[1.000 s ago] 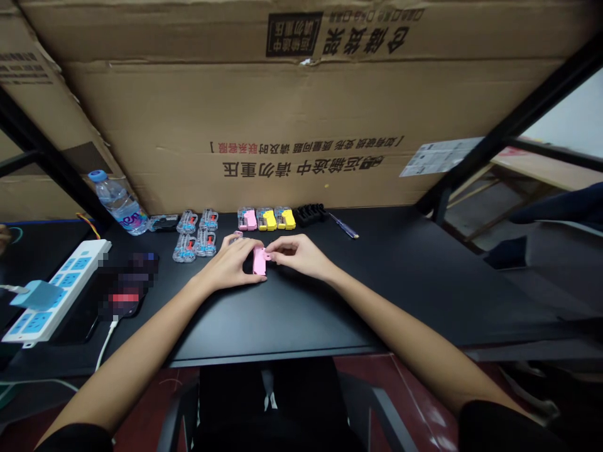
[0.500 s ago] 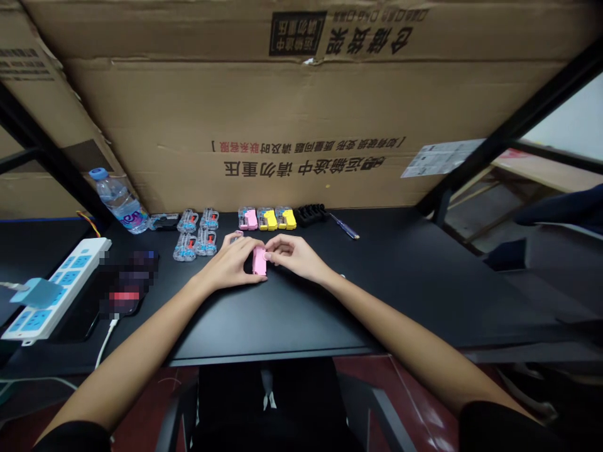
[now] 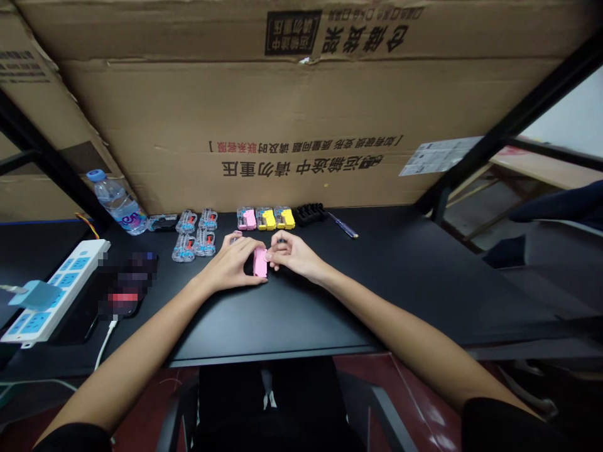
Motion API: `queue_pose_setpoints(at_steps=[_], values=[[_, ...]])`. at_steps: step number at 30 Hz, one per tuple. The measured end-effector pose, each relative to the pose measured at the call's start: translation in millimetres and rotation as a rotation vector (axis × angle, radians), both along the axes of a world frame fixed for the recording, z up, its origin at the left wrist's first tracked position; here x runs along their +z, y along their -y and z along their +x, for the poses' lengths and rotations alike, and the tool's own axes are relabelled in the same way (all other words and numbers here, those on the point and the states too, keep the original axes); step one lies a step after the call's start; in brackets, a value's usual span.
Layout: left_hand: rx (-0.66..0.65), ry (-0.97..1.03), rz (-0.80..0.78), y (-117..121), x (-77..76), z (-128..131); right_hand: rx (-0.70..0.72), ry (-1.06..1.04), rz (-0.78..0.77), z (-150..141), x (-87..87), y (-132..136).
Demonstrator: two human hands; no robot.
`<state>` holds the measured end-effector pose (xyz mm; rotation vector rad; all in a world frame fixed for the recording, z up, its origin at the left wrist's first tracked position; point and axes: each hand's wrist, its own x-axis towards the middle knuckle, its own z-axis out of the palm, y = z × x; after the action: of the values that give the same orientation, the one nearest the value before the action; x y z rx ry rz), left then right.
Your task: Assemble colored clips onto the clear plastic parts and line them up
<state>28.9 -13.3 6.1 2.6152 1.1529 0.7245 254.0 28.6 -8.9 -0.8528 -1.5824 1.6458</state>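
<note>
A small pink plastic casing (image 3: 260, 262) stands on the black table, gripped between the thumb and fingers of my left hand (image 3: 232, 263). My right hand (image 3: 298, 256) is closed at the casing's right side, its thumb tip touching or almost touching the pink edge. A tiny dark piece shows among the right fingers, too small to name. Just behind my left fingers lies another pink-and-clear piece (image 3: 236, 236), mostly hidden. Beyond my hands sit a pink-and-clear unit (image 3: 247, 218) and two yellow-and-clear units (image 3: 266, 218).
Several clear casings with red parts (image 3: 205, 241) lie left, near a water bottle (image 3: 120, 204). A black slotted holder (image 3: 309, 214) and a screwdriver (image 3: 343, 225) lie at the back. A power strip (image 3: 59, 289) and phone (image 3: 127, 289) occupy the left; cardboard (image 3: 264, 100) walls the rear.
My right fingers have shifted and curled a little, and a tiny dark piece now shows among them. The left hand keeps its grip on the pink casing. The view has moved slightly.
</note>
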Motion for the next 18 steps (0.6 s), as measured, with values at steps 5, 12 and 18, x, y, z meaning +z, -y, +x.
queue_pose_setpoints(at_steps=[5, 12, 18], values=[[0.024, -0.003, 0.019, -0.4, 0.2, -0.9, 0.014, 0.089, 0.137, 8.6, -2.3, -7.8], [0.061, -0.001, 0.004, -0.5, 2.0, -2.2, 0.091, 0.579, 0.361, 71.7, 25.3, -45.5], [0.068, 0.007, -0.005, -3.0, -1.9, -3.4, 0.194, 0.826, 0.261, 86.9, 34.1, -49.2]])
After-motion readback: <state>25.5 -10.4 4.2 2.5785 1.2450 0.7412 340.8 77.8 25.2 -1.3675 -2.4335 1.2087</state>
